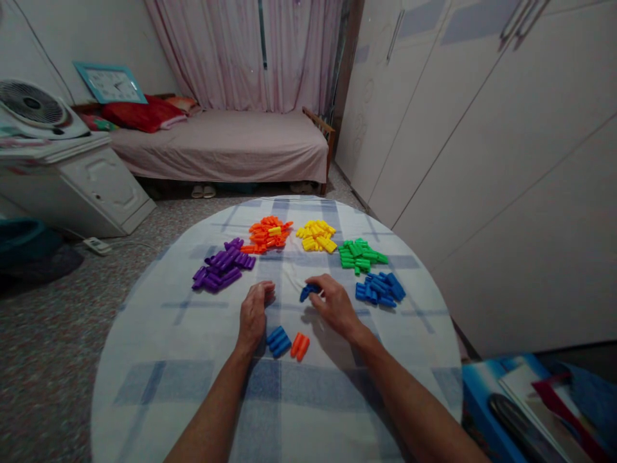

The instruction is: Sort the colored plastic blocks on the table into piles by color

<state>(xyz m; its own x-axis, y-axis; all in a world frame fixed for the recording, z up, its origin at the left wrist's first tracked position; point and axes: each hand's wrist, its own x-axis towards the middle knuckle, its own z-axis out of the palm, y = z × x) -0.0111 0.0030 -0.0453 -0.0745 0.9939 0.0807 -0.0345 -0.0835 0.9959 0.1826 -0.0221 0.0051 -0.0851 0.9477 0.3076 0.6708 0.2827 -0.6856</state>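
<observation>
- Reference: all places are relative to the blue set (278, 341), a few tubular pieces side by side on the cloth-covered counter (183, 347).
- Right hand (332, 303): pinches a dark blue piece (305, 294) between thumb and fingers, beyond and to the right of the blue set. Whether this is one piece or several joined is not discernible.
- Left hand (253, 312): located just beyond and left of the blue set, fingers loosely bent. No piece shows in it; the palm side is hidden, so its grip cannot be confirmed.
- Done, as judged: the blue set and the orange set (299, 346), just to its right, lie apart from the piles.
- Remaining, as judged: most pieces. The purple pile (223, 267) is beyond-left of the blue set; the orange pile (265, 236), bearing a yellow piece (274, 231), and the yellow pile (316, 235) are far beyond; the green pile (360, 256) and blue pile (380, 289) are beyond-right. The stage appears early.
- Edges: the blue pile lies nearer the rounded right rim than the blue set does.
- Clearance: bare cloth extends widely left of the blue set, past the left forearm; a narrower gap lies beyond it, between the hands.
</observation>
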